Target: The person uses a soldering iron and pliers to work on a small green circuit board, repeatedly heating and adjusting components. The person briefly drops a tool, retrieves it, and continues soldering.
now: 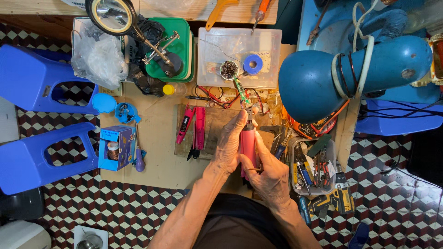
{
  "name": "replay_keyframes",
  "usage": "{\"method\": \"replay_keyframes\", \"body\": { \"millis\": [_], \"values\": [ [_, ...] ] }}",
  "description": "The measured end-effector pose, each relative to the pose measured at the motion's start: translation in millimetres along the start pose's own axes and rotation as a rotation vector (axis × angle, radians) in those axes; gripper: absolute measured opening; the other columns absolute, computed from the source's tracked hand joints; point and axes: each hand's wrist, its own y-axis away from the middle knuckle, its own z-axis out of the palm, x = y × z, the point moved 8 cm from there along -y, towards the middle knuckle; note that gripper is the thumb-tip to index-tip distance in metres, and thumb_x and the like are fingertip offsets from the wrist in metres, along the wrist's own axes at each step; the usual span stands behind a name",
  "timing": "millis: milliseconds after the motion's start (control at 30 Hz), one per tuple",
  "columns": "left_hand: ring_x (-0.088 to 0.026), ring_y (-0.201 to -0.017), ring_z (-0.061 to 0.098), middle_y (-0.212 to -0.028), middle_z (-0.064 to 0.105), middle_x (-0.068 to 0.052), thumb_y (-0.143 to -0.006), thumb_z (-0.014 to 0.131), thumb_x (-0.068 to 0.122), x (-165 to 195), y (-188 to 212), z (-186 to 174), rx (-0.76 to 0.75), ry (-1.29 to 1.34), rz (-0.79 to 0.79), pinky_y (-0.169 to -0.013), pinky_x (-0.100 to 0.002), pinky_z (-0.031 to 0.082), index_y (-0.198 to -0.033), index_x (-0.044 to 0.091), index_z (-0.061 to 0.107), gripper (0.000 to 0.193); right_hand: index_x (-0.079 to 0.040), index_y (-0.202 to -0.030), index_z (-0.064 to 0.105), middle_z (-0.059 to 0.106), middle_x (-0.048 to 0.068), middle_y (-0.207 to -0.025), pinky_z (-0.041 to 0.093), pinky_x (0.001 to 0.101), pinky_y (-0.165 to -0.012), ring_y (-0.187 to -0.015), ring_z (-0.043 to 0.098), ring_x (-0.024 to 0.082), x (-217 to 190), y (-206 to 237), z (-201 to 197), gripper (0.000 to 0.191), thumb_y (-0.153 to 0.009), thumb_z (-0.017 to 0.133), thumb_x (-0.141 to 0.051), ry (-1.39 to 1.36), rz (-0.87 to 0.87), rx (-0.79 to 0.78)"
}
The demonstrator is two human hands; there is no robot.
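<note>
Both hands wrap a pink rotary tool (248,145) near the bench's front edge — left hand (230,143) steadying its tip, right hand (270,177) gripping its rear, so the bit meets a small green circuit board (241,90).

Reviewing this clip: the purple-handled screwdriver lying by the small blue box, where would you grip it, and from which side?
Grip the purple-handled screwdriver by its thick handle at the near end, coming from above with fingers across its width. It lies flat, pointing away from the person, beside the small blue box, so the thin shaft offers little purchase and the box crowds its left side.
</note>
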Motion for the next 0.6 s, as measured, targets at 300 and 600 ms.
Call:
{"method": "replay_keyframes", "body": {
  "millis": [300,600],
  "values": [
    [-0.012,-0.079,0.059,-0.088,0.064,-0.002,-0.095,0.071,0.044,-11.3,-5.1,3.7,0.054,0.265,-0.129,-0.071,-0.027,0.051,-0.107,0.011,0.068,0.035,-0.005,-0.148,0.053,0.048,0.000,-0.059,0.043,0.0255,-0.048,-0.051,0.046,0.006,38.5,7.5,11.7,0.059,-0.093,0.070,-0.016,-0.159,0.162,-0.070],
    [-0.011,-0.080,0.059,-0.089,0.065,0.000,-0.096,0.071,0.040,-20.6,-7.7,-5.1,0.090,0.268,-0.143,-0.072,-0.028,0.050,-0.105,0.015,0.066,0.027,-0.010,-0.152,0.049,0.054,-0.001,-0.069,0.048,0.0237,-0.056,-0.060,0.052,0.006,47.6,11.1,17.4,0.056,-0.098,0.062,-0.019,-0.294,0.322,-0.142]
  ]
}}
